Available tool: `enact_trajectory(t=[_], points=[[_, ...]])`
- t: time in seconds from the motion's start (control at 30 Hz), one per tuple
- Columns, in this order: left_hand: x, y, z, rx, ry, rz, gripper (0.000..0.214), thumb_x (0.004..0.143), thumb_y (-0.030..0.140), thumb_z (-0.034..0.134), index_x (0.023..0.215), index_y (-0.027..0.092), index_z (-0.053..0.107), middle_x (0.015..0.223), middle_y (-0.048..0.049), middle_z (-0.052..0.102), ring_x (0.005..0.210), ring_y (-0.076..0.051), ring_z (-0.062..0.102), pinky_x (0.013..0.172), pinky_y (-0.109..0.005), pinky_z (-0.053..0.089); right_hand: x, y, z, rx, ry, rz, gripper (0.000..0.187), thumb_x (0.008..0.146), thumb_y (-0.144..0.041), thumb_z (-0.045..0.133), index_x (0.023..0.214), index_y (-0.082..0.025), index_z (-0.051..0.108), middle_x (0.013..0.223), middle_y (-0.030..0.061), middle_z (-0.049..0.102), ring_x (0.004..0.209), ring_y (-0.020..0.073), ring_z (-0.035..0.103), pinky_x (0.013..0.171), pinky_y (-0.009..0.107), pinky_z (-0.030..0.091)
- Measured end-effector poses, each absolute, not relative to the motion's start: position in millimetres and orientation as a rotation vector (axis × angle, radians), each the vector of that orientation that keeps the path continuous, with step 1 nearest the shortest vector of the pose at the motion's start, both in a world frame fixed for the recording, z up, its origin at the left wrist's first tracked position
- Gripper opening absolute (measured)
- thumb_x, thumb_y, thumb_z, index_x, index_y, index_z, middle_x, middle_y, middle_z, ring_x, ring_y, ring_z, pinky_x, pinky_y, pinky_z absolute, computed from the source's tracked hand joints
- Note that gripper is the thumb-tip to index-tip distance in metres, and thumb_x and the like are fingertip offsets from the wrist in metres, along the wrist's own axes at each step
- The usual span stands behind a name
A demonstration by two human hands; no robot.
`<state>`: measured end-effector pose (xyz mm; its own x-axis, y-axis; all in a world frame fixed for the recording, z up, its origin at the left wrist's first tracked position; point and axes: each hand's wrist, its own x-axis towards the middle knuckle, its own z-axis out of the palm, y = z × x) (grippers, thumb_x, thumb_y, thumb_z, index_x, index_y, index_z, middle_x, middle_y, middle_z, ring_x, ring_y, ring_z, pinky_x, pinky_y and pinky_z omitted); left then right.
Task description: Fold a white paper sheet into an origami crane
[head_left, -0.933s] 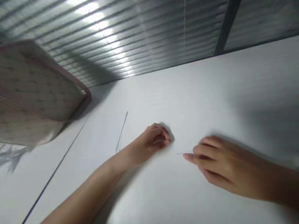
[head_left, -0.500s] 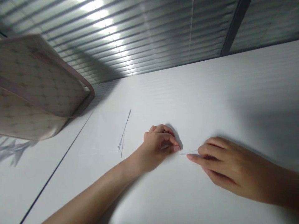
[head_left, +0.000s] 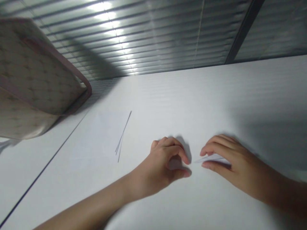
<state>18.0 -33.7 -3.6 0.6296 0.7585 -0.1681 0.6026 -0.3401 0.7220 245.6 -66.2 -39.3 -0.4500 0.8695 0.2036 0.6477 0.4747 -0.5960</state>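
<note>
The folded white paper piece [head_left: 212, 157] is right of centre in the lower half of the frame, its narrow tip aimed leftward into the gap between my hands. My right hand [head_left: 236, 159] curls round it from the right edge of the frame, thumb below and fingers above, with the paper between them; I cannot tell whether I am pressing on it or only cradling it, since my hand hides its wider end. I judge that I keep it low to the white table [head_left: 168, 102] so the surface can steady it, and that the tip is left bare so my other hand can get at it. My left hand [head_left: 165, 163], at lower centre, has thumb and forefinger parted, with nothing seen between them, their ends just beside that tip and apart from it. Left of centre lie a pale sheet [head_left: 98, 134] and a few thin dark lines [head_left: 124, 132], perhaps paper edges, probably set there to leave me room. A dark seam [head_left: 45, 167] slants across the lower left. The patterned bag [head_left: 40, 70] fills the upper left, seemingly pushed aside, and slatted blinds [head_left: 168, 35] span the top.
</note>
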Motion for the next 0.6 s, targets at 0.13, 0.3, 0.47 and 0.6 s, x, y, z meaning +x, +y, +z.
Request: enact_trajectory(t=[0.13,0.3,0.47,0.6], points=[[21.1,-38.1,-6.2,1.920,1.190,0.377,0.026,0.069,0.029,0.080,0.086,0.021,0.062,0.089,0.0003,0.061,0.088,-0.018,0.054,0.085,-0.034,0.034,242.5,-66.3,-28.0,-1.360,-2.174,0.858,0.008,0.087,-0.018,0.058,0.081,-0.023,0.056,0.086,-0.0010,0.056,0.084,0.0155,0.052,0.075,0.031,0.041],[39.9,-53.0,-0.5,1.518,1.075,0.457,0.033,0.072,0.039,0.076,0.093,0.017,0.063,0.083,-0.0010,0.061,0.072,-0.015,0.053,0.065,-0.027,0.040,229.2,-63.7,-0.8,-1.341,-1.680,1.250,0.009,0.087,-0.026,0.056,0.080,-0.023,0.054,0.073,-0.0030,0.052,0.069,0.0118,0.051,0.063,0.024,0.041],[53.7,-57.2,1.4,1.206,0.836,0.565,0.034,0.084,0.044,0.062,0.083,0.011,0.069,0.077,-0.0039,0.064,0.073,-0.014,0.057,0.070,-0.025,0.044,216.4,-62.1,1.6,-1.138,-1.248,1.524,0.019,0.088,-0.038,0.055,0.081,-0.021,0.051,0.067,-0.0047,0.051,0.059,0.0093,0.051,0.055,0.022,0.043],[42.9,-50.2,-3.0,1.014,0.766,0.388,0.033,0.084,0.043,0.065,0.084,0.011,0.070,0.076,-0.0072,0.070,0.066,-0.015,0.063,0.067,-0.027,0.049,224.7,-58.5,-14.7,-1.073,-1.289,1.490,0.016,0.086,-0.034,0.060,0.087,-0.019,0.057,0.065,-0.0044,0.055,0.059,0.0088,0.054,0.056,0.021,0.045]])
